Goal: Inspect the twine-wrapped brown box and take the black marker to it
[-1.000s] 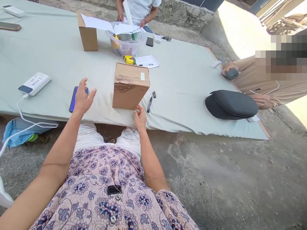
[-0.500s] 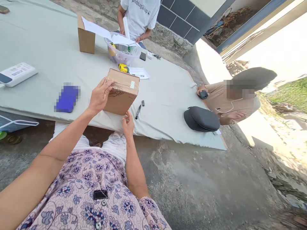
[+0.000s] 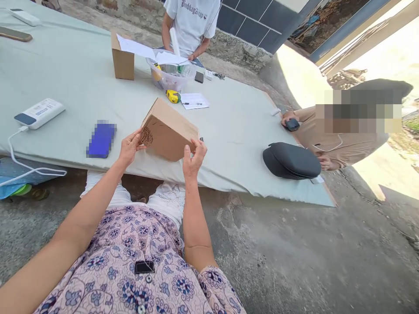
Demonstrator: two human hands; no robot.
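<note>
your two hands, set apart, hold a tilted cardboard box (image 3: 169, 133) between them at the near edge of a pale green table (image 3: 235, 131). your left hand (image 3: 128, 149) pinches its left end, beside black scribbles (image 3: 147, 136); your right hand (image 3: 194, 160) grips the right end, thumb on the near side. whether the box touches the table cannot be told. a blurred blue phone (image 3: 101, 141) lies left, a yellow tape measure (image 3: 172, 96) beyond, a black case (image 3: 291, 160) right, near a co-worker (image 3: 363, 144) in tan.
</note>
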